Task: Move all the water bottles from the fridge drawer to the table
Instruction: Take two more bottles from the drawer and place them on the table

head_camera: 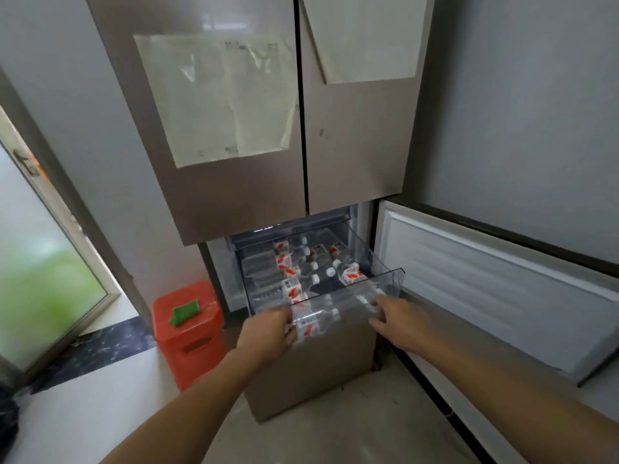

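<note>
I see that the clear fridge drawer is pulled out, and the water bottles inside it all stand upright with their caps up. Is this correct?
Not quite. The fridge drawer is pulled out, but the water bottles inside it lie on their sides, with their caps pointing sideways and not up. The head view shows this.

I am looking at clear bottles (268,264) with red-and-white labels (351,274) and white caps (330,271), a clear drawer (390,275), an orange stool (192,343) and its green scrap (185,312).
</note>
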